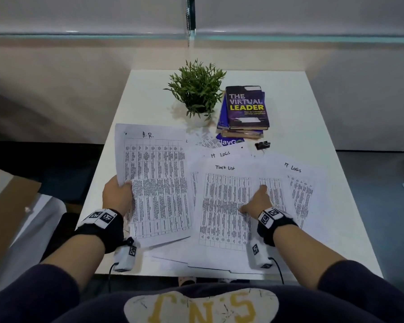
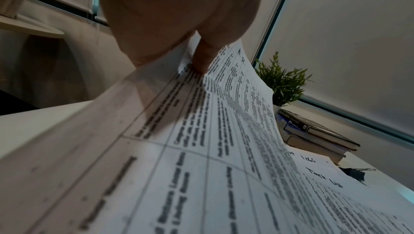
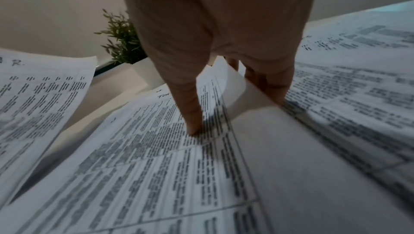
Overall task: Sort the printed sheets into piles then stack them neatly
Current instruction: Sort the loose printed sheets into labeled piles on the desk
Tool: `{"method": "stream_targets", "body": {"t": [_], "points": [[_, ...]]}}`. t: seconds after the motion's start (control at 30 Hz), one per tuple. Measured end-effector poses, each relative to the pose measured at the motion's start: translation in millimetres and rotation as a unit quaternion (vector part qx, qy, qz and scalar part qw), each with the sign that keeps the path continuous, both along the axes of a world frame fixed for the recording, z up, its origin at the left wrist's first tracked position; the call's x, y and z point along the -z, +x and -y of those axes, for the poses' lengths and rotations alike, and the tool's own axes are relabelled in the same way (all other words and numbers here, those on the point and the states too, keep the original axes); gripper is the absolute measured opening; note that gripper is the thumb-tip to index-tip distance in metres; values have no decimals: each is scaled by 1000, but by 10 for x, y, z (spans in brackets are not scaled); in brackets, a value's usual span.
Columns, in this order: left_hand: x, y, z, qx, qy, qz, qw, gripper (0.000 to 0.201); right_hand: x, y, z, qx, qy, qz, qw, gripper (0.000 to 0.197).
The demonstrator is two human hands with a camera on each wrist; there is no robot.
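Note:
Printed table sheets lie spread over the front of the white table (image 1: 301,108). My left hand (image 1: 123,187) grips the left edge of the sheet headed "A.R." (image 1: 159,183), thumb (image 2: 201,58) on top, and that sheet (image 2: 235,140) curves up off the table. My right hand (image 1: 254,201) pinches the right edge of the "Task List" sheet (image 1: 222,206). Its thumb (image 3: 190,113) presses on the print, and the fingers sit behind the raised edge. Two sheets headed "IT Logs" lie beside it, one to the right (image 1: 299,190) and one behind (image 1: 222,155). More sheets lie underneath.
At the back of the table stand a potted plant (image 1: 197,89) and a stack of books (image 1: 245,108). A blue booklet (image 1: 229,141) and a black binder clip (image 1: 262,145) lie in front of the books. Cardboard (image 1: 7,206) sits off the table's left side.

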State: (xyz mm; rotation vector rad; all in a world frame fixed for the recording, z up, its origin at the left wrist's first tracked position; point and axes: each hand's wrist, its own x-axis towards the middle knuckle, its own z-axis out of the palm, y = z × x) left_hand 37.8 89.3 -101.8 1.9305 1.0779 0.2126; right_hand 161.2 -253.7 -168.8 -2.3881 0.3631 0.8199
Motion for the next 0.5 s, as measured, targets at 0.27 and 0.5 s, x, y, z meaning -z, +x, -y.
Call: {"method": "stream_targets", "body": {"t": [0.27,0.5], "points": [[26,104,60,9,-31,12,999,28,-43,-74,84,-36,78,85,993,26],[43,277,181,35,-51,17,998,30,-212,-54,483,26,104,141,984,40]]}}
